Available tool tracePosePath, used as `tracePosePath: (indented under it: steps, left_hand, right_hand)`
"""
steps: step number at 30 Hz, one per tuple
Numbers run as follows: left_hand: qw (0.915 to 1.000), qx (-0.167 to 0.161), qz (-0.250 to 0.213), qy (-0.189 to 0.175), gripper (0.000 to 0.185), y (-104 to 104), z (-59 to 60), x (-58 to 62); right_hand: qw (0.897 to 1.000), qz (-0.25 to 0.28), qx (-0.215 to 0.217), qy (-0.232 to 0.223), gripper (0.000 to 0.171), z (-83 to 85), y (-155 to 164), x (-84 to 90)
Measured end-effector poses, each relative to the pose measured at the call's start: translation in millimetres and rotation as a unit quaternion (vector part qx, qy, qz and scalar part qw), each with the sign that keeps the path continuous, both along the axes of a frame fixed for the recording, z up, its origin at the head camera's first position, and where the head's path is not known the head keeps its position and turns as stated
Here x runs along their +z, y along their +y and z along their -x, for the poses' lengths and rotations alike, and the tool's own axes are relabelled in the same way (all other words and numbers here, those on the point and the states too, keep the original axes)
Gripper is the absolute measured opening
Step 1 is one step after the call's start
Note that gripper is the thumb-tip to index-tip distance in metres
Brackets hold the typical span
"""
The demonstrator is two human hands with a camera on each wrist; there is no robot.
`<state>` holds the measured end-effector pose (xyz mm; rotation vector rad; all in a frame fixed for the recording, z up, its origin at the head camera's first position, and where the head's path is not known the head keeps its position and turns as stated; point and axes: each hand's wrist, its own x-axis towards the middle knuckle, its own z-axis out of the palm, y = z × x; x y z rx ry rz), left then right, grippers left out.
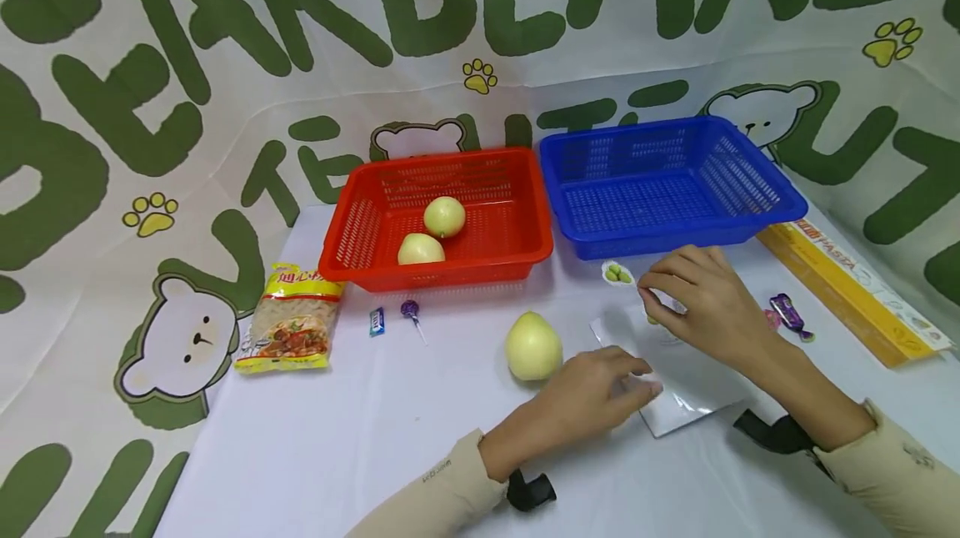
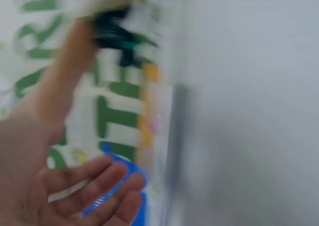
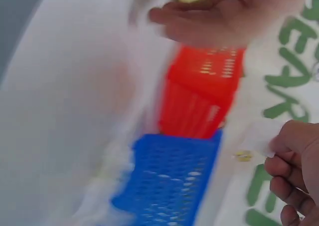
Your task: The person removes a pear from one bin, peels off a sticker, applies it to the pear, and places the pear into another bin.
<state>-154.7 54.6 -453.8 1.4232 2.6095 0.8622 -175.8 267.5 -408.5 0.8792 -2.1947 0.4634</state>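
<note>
A flat white and silver packet [image 1: 693,392] lies on the white table [image 1: 360,438] in front of the blue basket [image 1: 660,188]. My left hand [image 1: 630,379] rests on its near left edge with the fingers loosely straight. My right hand [image 1: 658,298] has curled fingers that pinch the packet's far end, beside its green fruit picture [image 1: 618,274]. A pale yellow pear [image 1: 533,346] stands just left of my left hand. Both wrist views are blurred: my left hand [image 2: 94,188] shows an open palm, and my right hand [image 3: 294,176] shows curled fingers at a white edge.
A red basket [image 1: 517,250] holds two pale round fruits [image 1: 444,216]. A noodle packet [image 1: 288,319], a small blue candy [image 1: 377,321] and a purple lollipop [image 1: 410,311] lie at the left. A purple candy [image 1: 789,313] and a long yellow pasta box [image 1: 855,288] lie at the right.
</note>
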Motion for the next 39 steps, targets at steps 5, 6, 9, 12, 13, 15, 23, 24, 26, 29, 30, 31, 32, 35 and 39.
tracePosePath:
  steps: [5, 6, 9, 12, 13, 15, 23, 24, 26, 29, 30, 31, 32, 35, 39]
  left_hand:
    - [0.9028, 0.117, -0.271, -0.313, 0.034, -12, 12.8, 28.3]
    - [0.8826, 0.133, -0.302, -0.334, 0.033, -15, 15.7, 32.1]
    - [0.8673, 0.158, -0.330, -0.337, 0.027, -28, 23.3, 39.4]
    - [0.8830, 0.155, -0.317, -0.309, 0.024, -42, 28.3, 43.5]
    - [0.8909, 0.150, -0.309, -0.297, 0.023, -47, 29.5, 45.2]
    - [0.9079, 0.135, -0.290, -0.271, 0.023, -56, 31.8, 48.2]
    - [0.9157, 0.150, -0.278, -0.249, 0.017, -79, 38.5, 42.4]
    - [0.9094, 0.156, -0.287, -0.258, 0.017, -81, 39.5, 40.1]
    - [0.8963, 0.173, -0.301, -0.276, 0.018, -87, 40.9, 35.6]
    - [0.8898, 0.194, -0.298, -0.286, 0.018, -95, 42.8, 29.2]
    - [0.8909, 0.200, -0.293, -0.284, 0.017, -97, 43.1, 27.4]
    - [0.8931, 0.205, -0.286, -0.281, 0.016, -99, 43.2, 25.8]
    - [0.8961, 0.206, -0.278, -0.278, 0.016, -101, 43.3, 24.1]
    - [0.9047, 0.200, -0.261, -0.271, 0.015, -105, 42.3, 20.1]
    - [0.9134, 0.198, -0.244, -0.259, 0.012, -109, 41.0, 15.6]
  right_hand:
    - [0.999, -0.007, 0.020, 0.045, 0.043, -17.9, -18, 16.3]
    - [0.998, -0.015, 0.027, 0.054, 0.043, -20.4, -22, 18.5]
    - [0.997, -0.033, 0.047, 0.060, 0.042, -24.9, -36, 22.8]
    - [0.999, 0.013, 0.045, -0.016, 0.037, -25.3, -46, 24.6]
    - [0.997, 0.039, 0.035, -0.055, 0.033, -24.2, -48, 24.8]
    - [0.984, 0.097, 0.016, -0.147, 0.023, -20.0, -52, 24.4]
    - [0.884, 0.191, -0.010, -0.426, 0.013, 1.8, -73, 16.4]
    - [0.874, 0.201, -0.013, -0.443, 0.015, 3.4, -75, 15.0]
    - [0.857, 0.213, -0.015, -0.469, 0.020, 6.2, -80, 12.5]
    - [0.842, 0.217, -0.013, -0.494, 0.021, 11.2, -85, 6.1]
    - [0.840, 0.216, -0.011, -0.498, 0.020, 12.8, -85, 3.6]
    - [0.839, 0.215, -0.009, -0.500, 0.019, 13.7, -86, 1.6]
    - [0.837, 0.216, -0.007, -0.503, 0.017, 14.6, -86, -0.9]
    - [0.833, 0.218, -0.001, -0.508, 0.013, 14.0, -86, -6.5]
    - [0.832, 0.208, -0.004, -0.515, 0.012, 9.8, -90, -11.0]
